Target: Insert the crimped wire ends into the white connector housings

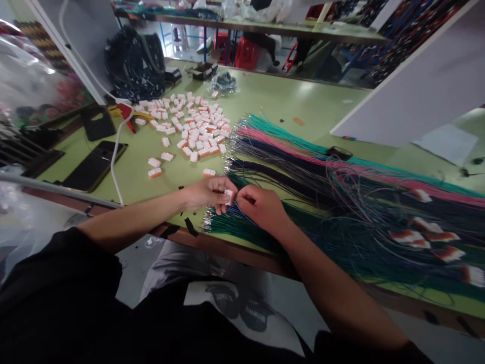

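Between the fingertips of my left hand is a small white and orange connector. My right hand is closed just to its right, fingers pinched close to the connector; whatever they grip is too small to make out. Under and beside both hands lie long bundles of wires, with green wires near the front edge and pink wires and teal wires farther back. Their metal-tipped ends point left. A loose pile of white and orange connectors sits beyond my left hand.
A black phone and a white cable lie at the left, near red-yellow pliers. A dark bag stands at the back left. Connectors with wires rest at the right. A white panel rises behind them.
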Demonstrator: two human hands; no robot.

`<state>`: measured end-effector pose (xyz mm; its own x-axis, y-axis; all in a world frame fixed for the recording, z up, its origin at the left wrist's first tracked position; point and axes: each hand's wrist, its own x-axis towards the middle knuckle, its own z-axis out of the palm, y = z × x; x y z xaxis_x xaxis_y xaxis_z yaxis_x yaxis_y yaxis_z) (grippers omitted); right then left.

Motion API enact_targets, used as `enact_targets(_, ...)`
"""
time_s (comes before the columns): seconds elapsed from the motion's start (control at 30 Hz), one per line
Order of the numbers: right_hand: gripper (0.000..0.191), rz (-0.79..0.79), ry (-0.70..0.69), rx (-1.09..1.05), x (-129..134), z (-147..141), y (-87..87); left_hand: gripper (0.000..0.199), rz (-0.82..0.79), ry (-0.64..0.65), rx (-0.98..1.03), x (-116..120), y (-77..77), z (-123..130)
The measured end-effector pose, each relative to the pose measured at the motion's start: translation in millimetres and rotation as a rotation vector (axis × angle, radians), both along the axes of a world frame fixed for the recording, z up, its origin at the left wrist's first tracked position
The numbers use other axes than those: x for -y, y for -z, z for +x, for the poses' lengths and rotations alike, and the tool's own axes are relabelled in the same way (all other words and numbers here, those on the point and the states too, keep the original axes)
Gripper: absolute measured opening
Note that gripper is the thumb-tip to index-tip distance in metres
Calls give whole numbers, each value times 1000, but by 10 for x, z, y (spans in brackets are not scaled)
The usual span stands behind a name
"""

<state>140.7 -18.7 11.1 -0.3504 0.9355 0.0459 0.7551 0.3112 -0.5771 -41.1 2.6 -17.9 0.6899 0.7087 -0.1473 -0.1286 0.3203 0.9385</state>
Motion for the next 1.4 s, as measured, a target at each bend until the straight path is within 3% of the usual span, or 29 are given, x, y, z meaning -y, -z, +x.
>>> enact_targets(0.17, 17, 48, 4, 23, 9, -40, 38, 28, 18, -36, -8, 4, 29, 8)
enact_targets(0.33, 20, -78, -212, -31, -219, 215, -168, 30, 13, 28, 12, -26, 12, -22)
enact_targets(0.37, 21, -39, -161, 18, -300, 300, -218, 31, 11, 54, 21, -33, 11, -30)
enact_targets(0.5, 26, 149, 312, 483, -642, 569, -271, 32, 12, 124, 42, -47, 26, -55)
enact_targets(0.6, 28, 120, 414, 698, -824, 613, -161, 32, 11, 132, 49, -41, 38, -56)
enact_targets(0.73, 30, 106, 442, 709, -904, 611, -39, 31, -2, 124, 41, -38, 50, -50)
enact_targets(1.07, 29, 189, 679, 464, -883, 783, -92, 28, -66, 74, 51, -72, 44, -34)
enact_targets(1.2, 27, 186, 627, 384, -873, 747, -64, 27, -72, 60, 36, -70, 38, -27)
enact_targets(1.33, 31, 247, 263, 328, -836, 673, -83, 26, -70, 56, 32, -65, 27, -25)
enact_targets(1.4, 32, 220, 218, 444, -813, 657, -135, 27, -73, 53, 34, -64, 21, -22)
